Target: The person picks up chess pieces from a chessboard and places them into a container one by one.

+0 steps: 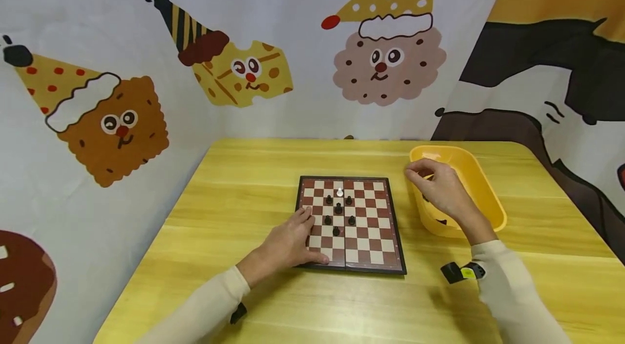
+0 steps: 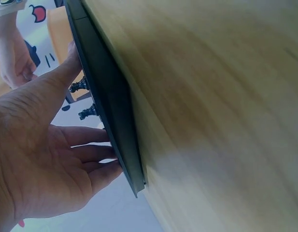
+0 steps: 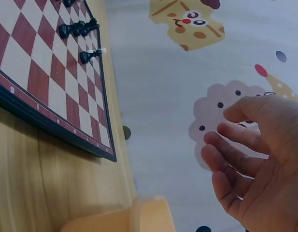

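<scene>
A red-and-white chessboard (image 1: 373, 246) lies on the table, bearing one white chess piece (image 1: 339, 192) near its far edge and several black chess pieces (image 1: 338, 208) around the middle. My left hand (image 1: 288, 241) rests on the board's left side, fingers and thumb spread over the edge; the left wrist view shows fingertips touching the rim. Over the left side of a yellow plastic basket (image 1: 480, 192) hovers my right hand (image 1: 441, 186). Its fingers are loosely bent, and nothing shows between them in the right wrist view (image 3: 250, 159). Dark pieces (image 1: 441, 222) lie in the basket, partly hidden by that hand.
The yellow wood-grain table (image 1: 234, 186) reaches back to a cloth backdrop (image 1: 303, 116) printed with cartoon biscuits and cheese. The basket stands right of the board, with a strip of table between them. Dark straps (image 1: 454, 272) hang at the wrists.
</scene>
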`<state>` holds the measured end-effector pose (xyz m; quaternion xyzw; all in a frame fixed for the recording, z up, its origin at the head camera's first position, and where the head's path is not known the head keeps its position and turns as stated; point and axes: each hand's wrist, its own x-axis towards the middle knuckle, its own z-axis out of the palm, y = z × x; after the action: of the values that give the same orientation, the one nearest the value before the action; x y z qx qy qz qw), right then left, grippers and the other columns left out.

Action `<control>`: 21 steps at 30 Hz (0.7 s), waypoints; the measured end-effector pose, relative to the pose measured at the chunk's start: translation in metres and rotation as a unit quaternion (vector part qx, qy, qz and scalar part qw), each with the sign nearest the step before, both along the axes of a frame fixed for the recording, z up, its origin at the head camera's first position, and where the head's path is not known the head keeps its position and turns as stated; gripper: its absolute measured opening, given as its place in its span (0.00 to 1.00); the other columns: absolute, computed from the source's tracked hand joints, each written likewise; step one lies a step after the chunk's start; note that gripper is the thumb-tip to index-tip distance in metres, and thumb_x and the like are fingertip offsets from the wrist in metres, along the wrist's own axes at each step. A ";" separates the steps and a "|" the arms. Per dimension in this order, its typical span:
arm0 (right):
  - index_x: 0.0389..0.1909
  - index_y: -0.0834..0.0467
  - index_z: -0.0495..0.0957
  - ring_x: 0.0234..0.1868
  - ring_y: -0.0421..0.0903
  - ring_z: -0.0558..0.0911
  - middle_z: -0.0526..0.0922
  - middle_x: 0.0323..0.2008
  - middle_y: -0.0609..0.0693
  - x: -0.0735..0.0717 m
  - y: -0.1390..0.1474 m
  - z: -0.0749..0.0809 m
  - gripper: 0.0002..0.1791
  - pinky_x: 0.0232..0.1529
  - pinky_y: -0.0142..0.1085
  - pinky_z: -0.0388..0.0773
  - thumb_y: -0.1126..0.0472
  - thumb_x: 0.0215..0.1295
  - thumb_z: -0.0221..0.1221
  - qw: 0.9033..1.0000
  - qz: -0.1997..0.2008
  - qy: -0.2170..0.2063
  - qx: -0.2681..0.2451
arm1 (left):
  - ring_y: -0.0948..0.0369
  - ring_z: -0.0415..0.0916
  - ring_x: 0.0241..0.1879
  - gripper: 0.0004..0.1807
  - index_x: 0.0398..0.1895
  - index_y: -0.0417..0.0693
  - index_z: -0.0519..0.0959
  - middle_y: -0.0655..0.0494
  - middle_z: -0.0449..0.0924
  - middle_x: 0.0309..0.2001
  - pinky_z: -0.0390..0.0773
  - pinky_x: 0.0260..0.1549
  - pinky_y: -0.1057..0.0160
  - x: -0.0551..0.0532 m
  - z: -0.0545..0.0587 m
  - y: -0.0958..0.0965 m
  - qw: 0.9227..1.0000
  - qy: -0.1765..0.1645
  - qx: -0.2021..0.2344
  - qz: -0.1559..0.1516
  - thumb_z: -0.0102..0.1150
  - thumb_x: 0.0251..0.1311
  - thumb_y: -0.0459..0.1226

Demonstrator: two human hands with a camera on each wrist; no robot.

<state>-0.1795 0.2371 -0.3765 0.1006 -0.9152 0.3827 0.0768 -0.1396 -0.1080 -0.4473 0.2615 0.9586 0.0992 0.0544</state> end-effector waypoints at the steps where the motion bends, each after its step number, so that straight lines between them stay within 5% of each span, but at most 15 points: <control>1: 0.53 0.64 0.82 0.45 0.56 0.81 0.84 0.47 0.59 0.000 -0.001 0.000 0.19 0.41 0.46 0.82 0.51 0.77 0.56 1.000 -0.001 0.003 -0.004 | 0.44 0.57 0.74 0.58 0.69 0.33 0.71 0.38 0.60 0.75 0.77 0.57 0.45 -0.001 0.001 0.000 1.000 0.004 0.001 -0.002 0.68 0.47 0.70; 9: 0.54 0.64 0.81 0.49 0.59 0.80 0.82 0.51 0.60 0.001 -0.012 -0.009 0.19 0.49 0.56 0.81 0.52 0.76 0.58 1.000 0.008 0.003 -0.010 | 0.45 0.57 0.74 0.58 0.69 0.33 0.71 0.38 0.61 0.74 0.76 0.58 0.45 0.000 -0.002 -0.002 1.000 -0.002 0.005 0.001 0.69 0.46 0.70; 21: 0.52 0.65 0.84 0.44 0.51 0.83 0.85 0.48 0.56 0.001 -0.056 -0.042 0.14 0.40 0.43 0.83 0.62 0.71 0.64 0.992 0.119 -0.034 -0.010 | 0.45 0.59 0.73 0.59 0.67 0.32 0.73 0.38 0.62 0.74 0.72 0.63 0.46 -0.005 0.003 0.000 1.000 -0.007 0.010 0.009 0.72 0.42 0.69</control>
<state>-0.1780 0.1814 -0.4183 0.1950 -0.8948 0.4017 0.0006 -0.1445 -0.1077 -0.4446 0.2528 0.9594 0.1115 0.0575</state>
